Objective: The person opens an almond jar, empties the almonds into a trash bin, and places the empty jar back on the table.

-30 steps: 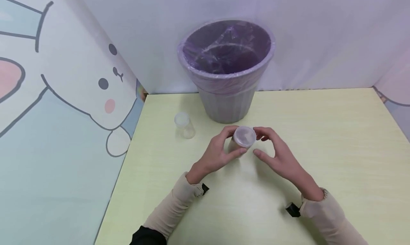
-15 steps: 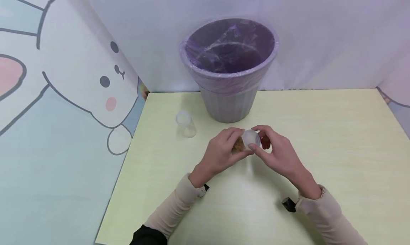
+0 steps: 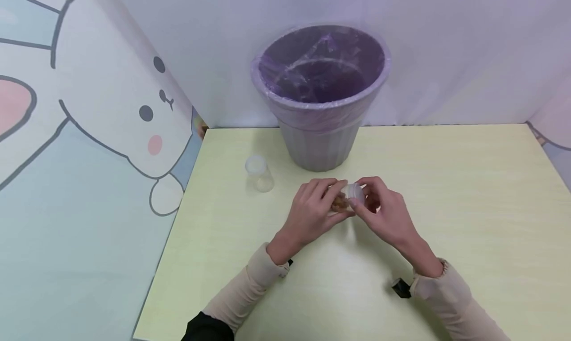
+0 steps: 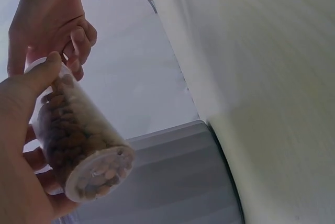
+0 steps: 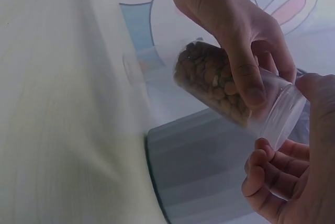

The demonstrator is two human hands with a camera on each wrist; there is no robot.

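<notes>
A clear plastic jar (image 3: 340, 202) part-filled with small brown nut-like pieces is tilted, its lidded end to the right. My left hand (image 3: 308, 207) grips the jar's body, thumb on the near side and fingers over the far side. With thumb and fingertips my right hand (image 3: 388, 209) pinches the clear lid (image 3: 355, 192) at its edge. In the right wrist view the lid (image 5: 285, 116) sits on the jar's mouth, while the brown pieces (image 5: 209, 77) lie towards the base. The left wrist view shows the jar's round base (image 4: 102, 174) from below.
A second clear jar (image 3: 259, 175) with a whitish lid stands on the table (image 3: 446, 182), left of the hands. Just behind the hands is a grey bin (image 3: 318, 142) lined with a purple bag. A white curtain-like wall (image 3: 446, 58) closes off the back.
My right hand has come from beside the jar to pinch its lid. The jar has tipped to the right, and my left hand has turned with it.
</notes>
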